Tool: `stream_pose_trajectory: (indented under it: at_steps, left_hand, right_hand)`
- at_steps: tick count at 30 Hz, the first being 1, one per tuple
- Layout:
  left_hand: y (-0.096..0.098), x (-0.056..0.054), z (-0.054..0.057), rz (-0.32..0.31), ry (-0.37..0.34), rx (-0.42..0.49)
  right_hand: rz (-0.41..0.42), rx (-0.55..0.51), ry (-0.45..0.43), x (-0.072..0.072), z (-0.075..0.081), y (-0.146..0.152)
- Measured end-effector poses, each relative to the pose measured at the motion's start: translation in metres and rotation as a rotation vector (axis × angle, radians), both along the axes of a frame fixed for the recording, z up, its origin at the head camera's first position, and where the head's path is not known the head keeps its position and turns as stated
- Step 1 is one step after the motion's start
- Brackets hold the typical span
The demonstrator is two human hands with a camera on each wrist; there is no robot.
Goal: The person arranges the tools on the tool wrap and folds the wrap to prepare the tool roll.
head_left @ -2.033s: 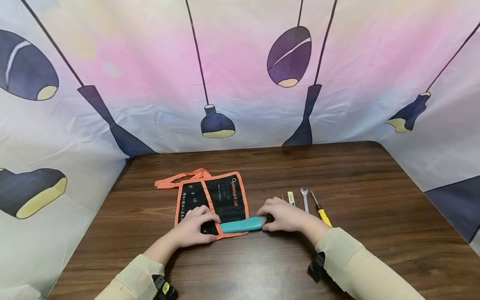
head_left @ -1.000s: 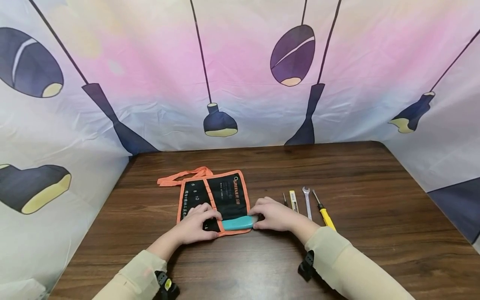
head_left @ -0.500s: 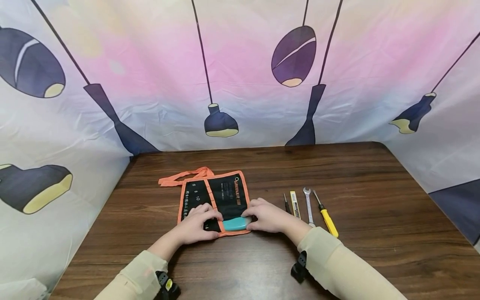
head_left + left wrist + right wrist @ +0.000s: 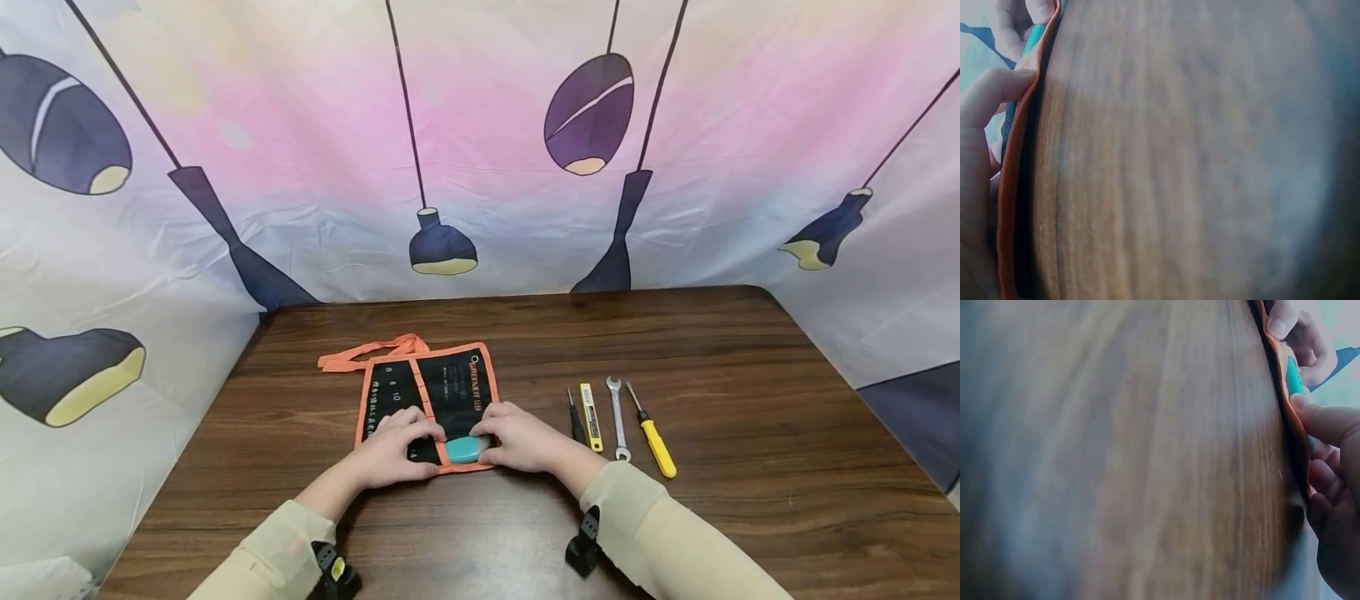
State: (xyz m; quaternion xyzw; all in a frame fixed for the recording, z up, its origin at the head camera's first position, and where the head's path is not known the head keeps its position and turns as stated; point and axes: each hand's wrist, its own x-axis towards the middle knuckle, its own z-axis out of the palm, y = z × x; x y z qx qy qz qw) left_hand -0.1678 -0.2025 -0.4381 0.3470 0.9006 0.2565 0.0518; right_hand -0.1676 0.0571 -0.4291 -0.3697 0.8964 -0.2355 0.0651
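A black tool pouch [image 4: 453,387] with orange trim lies flat on the table, its orange strap [image 4: 375,353] spread at the upper left. My left hand [image 4: 393,454] pinches the pouch beside the pocket mouth; the left wrist view shows the thumb [image 4: 1007,84] on the orange edging. A smooth teal tool handle [image 4: 462,450] lies across the lower right panel, its left end inside the orange-edged pocket. My right hand [image 4: 517,437] grips its outer end between thumb and fingers. In the right wrist view the teal handle [image 4: 1294,376] shows between both hands.
Right of the pouch lie a small black screwdriver [image 4: 576,421], a flat yellow piece with a white label [image 4: 592,418], an open-ended wrench [image 4: 618,418] and a yellow-handled screwdriver [image 4: 657,443]. A patterned cloth [image 4: 510,233] hangs behind the wooden table [image 4: 712,375].
My right hand has moved left, pushing the teal tool deeper into the pocket, so less of it shows. The small tools on the right are more uncovered. My left hand stays at the pouch.
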Motion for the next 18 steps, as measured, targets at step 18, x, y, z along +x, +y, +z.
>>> stream_pose_trajectory:
  at_steps: [18]
  left_hand:
    - [0.002,-0.001,0.004,-0.002,-0.030,-0.004]
  right_hand:
    - [-0.040,-0.016,0.066,0.007,-0.011,-0.017]
